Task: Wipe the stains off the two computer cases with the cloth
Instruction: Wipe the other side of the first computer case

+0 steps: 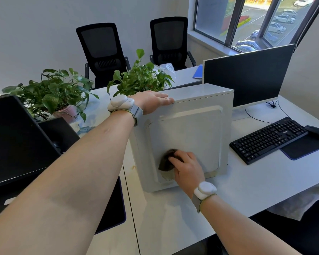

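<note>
A white computer case [195,129] stands upright on the white desk [256,181], its side panel facing me. My left hand [151,101] rests flat on the case's top front corner, fingers straight. My right hand [187,167] presses a dark brown cloth [167,161] against the lower left of the side panel, fingers curled over the cloth. Only one case is in view; I see no second one.
A black monitor [247,74] stands behind the case, with a black keyboard [269,139], mouse [317,132] and mouse pad to the right. Another dark monitor [15,138] is at the left. Two potted plants [52,92] and two black chairs [103,52] lie beyond.
</note>
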Demonstrator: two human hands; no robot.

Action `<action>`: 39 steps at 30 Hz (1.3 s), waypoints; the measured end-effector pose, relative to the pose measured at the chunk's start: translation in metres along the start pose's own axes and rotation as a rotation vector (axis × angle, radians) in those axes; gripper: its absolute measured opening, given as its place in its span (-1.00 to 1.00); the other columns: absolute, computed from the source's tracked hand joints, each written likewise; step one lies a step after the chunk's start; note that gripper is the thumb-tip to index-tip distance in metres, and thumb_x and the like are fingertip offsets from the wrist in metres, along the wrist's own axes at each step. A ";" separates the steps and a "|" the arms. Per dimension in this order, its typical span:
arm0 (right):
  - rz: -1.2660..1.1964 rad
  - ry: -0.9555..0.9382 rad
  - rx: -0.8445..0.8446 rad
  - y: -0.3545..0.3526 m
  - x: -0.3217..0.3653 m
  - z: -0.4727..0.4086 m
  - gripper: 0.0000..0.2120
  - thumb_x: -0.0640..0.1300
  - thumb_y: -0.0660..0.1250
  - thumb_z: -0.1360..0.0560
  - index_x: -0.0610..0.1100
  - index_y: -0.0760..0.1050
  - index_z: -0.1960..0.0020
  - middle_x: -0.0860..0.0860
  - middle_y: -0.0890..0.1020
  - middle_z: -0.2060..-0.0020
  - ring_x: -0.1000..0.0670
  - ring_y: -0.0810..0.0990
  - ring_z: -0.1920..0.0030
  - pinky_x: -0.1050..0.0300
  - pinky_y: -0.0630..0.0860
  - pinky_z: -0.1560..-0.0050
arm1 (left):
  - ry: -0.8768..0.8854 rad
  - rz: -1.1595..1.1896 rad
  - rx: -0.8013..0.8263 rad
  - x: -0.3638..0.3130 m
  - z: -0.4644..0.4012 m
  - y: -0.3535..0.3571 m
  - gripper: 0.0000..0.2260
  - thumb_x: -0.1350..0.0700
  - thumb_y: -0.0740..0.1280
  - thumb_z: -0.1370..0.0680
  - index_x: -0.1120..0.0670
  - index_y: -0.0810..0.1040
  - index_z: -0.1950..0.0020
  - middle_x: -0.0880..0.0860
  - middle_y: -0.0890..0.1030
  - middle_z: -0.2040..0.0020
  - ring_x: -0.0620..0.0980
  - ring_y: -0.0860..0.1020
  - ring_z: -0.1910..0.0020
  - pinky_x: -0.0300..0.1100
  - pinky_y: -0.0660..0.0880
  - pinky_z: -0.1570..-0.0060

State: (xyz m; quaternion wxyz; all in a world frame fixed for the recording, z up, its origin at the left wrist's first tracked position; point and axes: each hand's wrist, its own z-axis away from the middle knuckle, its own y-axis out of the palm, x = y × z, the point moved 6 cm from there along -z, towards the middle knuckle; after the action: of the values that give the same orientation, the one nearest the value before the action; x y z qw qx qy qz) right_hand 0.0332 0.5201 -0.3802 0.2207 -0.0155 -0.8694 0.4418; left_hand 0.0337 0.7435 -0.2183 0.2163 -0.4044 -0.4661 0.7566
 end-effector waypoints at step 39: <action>0.161 -0.261 0.052 0.021 0.051 -0.018 -0.76 -0.31 0.27 -0.41 -0.16 0.66 0.01 -0.10 0.60 -0.15 -0.23 0.55 -0.02 -0.08 0.58 0.13 | -0.025 0.027 -0.013 0.002 -0.003 -0.001 -0.24 -0.66 0.11 -0.32 -0.40 0.41 -0.46 -0.20 0.37 -0.55 0.02 0.32 -0.55 0.08 0.20 -0.54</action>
State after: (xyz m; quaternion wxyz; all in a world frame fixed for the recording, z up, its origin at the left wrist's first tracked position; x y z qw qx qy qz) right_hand -0.0092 0.5579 -0.3683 0.0701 -0.0218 -0.8748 0.4789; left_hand 0.0344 0.7472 -0.2185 0.1975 -0.4028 -0.4680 0.7614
